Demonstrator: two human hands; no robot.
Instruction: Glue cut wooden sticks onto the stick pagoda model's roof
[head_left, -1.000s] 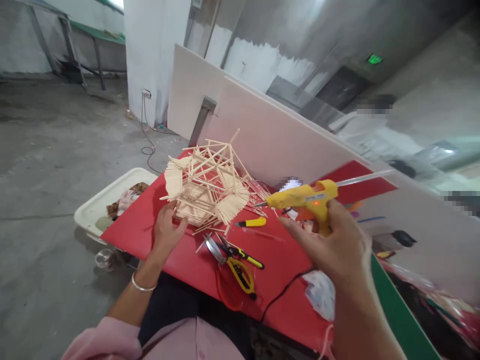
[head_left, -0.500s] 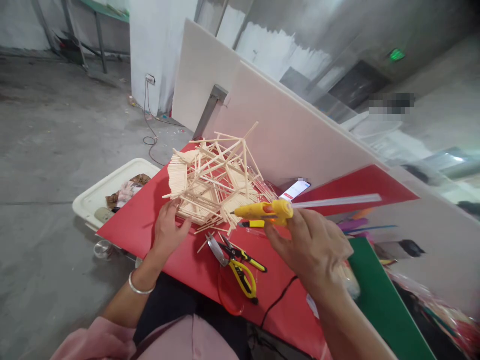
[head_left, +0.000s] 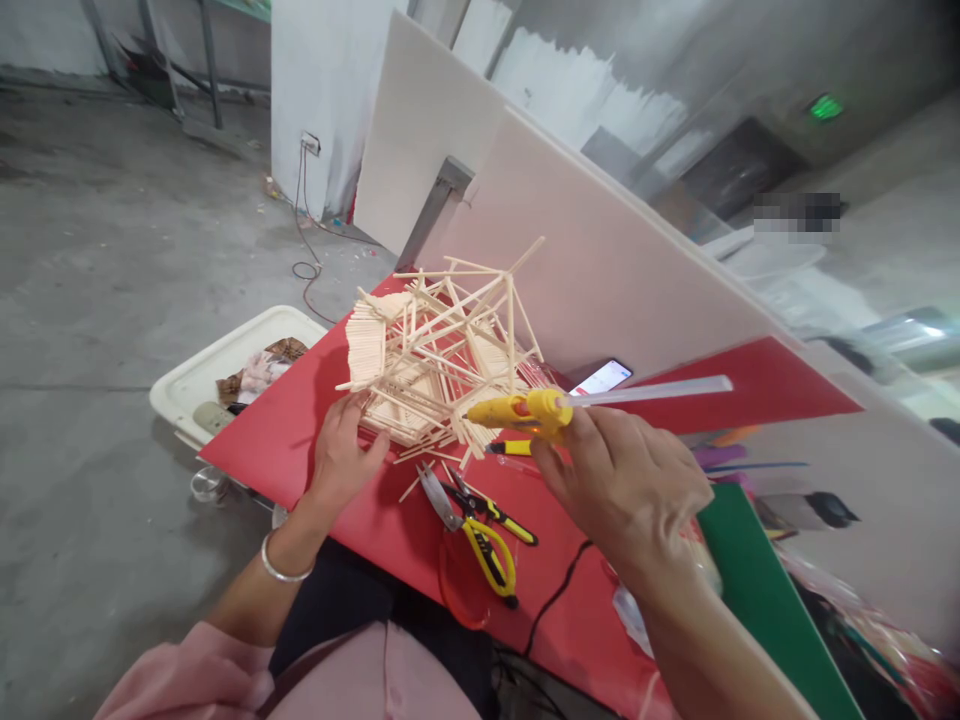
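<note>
A model of thin wooden sticks (head_left: 442, 350), with an open frame on top and slatted panels at the sides, stands on the red tabletop (head_left: 300, 420). My left hand (head_left: 345, 455) is closed round its near left corner, the fingertips partly hidden by the sticks. In my right hand (head_left: 630, 475) is a yellow hot glue gun (head_left: 517, 410), its nozzle pointing left at the model's near right side. I cannot tell if the nozzle touches a stick. A long clear glue stick (head_left: 652, 390) juts from the gun's back.
Yellow-and-black pliers (head_left: 476, 535) and another yellow-black cutting tool (head_left: 495, 515) lie before the model, near loose sticks. A yellow-black knife (head_left: 514, 448) lies under the gun. Behind are a phone (head_left: 602, 377) and a white board (head_left: 600, 260). A black cord (head_left: 559, 590) crosses the tabletop.
The view has shifted slightly, so most things sit a little to the right. Against the model, the glue gun has moved slightly left. My left hand stays at the same corner.
</note>
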